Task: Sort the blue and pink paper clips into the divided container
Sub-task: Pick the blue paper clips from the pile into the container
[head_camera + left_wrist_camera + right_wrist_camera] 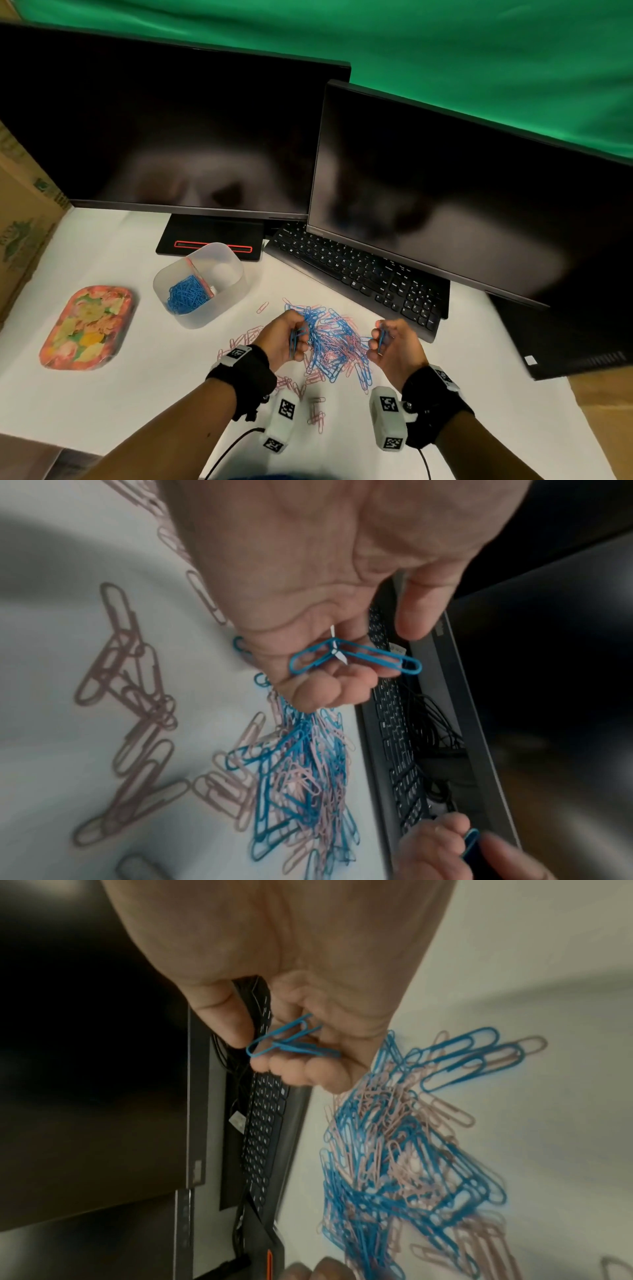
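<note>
On the white table (144, 377), left hand (286, 337) and right hand (394, 346) each pinch blue clips (294, 337) over the mixed pile (334, 339) (container (200, 284) up left), so tangled pink ones may ride along into the blue side.

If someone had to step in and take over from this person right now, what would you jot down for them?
Left hand: grip on a few blue clips.
Right hand: grip on blue clips too.
Mixed pile of blue and pink clips lies on the table between the hands.
Divided container stands further back on the left.
Done: many blue clips in its left compartment.
Left: drop the held blues there, sort the rest; no pinks visible in the container yet.
</note>
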### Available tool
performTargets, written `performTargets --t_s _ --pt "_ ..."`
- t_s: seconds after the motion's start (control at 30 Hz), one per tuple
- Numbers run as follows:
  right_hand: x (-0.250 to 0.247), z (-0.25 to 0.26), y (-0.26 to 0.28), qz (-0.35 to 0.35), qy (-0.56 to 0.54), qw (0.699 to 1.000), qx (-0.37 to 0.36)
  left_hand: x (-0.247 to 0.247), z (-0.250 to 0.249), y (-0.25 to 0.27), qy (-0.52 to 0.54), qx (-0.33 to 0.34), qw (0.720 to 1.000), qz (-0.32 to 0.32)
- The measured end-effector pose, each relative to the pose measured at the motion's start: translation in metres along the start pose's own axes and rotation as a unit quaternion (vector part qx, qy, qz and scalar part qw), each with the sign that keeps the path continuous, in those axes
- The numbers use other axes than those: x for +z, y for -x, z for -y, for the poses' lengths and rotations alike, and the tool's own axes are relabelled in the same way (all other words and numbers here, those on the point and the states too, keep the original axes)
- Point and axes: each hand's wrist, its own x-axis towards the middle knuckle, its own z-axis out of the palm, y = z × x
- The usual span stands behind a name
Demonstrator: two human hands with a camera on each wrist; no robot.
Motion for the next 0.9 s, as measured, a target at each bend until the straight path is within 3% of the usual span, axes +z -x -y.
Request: performTargets --t_s 0.1,0.2,0.4,0.5,0.67,0.73,0.83,0.9 --pt "-0.016 0.001 -0.009 -0.078 0.116 0.99 0.002 0.004 0.005 -0.005 -0.092 0.005 0.995 -0.045" --pt "-0.025 0.0 -0.009 -0.118 0.241 0.963 0.01 0.007 0.008 -0.005 -0.115 -0.002 0.991 -0.066" --pt "-0.036 -0.005 -0.002 -0.133 0.203 0.969 0.043 0.009 0.009 -0.007 -0.021 -0.051 0.996 -0.069" --pt "-0.039 -0.01 -0.004 -0.134 0.18 0.974 0.039 0.012 0.009 -0.007 0.024 -0.046 0.997 -0.062" --pt "-0.042 -0.014 -0.008 -0.1 0.276 0.955 0.048 0.012 0.012 -0.008 -0.055 -0.018 0.995 -0.077" --pt "-0.039 -0.016 -0.007 -0.097 0.378 0.92 0.026 0.012 0.013 -0.009 -0.115 -0.006 0.99 -0.084" --pt "-0.036 -0.024 -0.003 -0.128 0.574 0.806 -0.067 0.013 0.014 -0.008 -0.16 0.004 0.983 -0.091" --pt "-0.036 -0.03 0.002 -0.131 0.623 0.767 -0.08 0.014 0.014 -0.006 -0.18 0.014 0.978 -0.101"
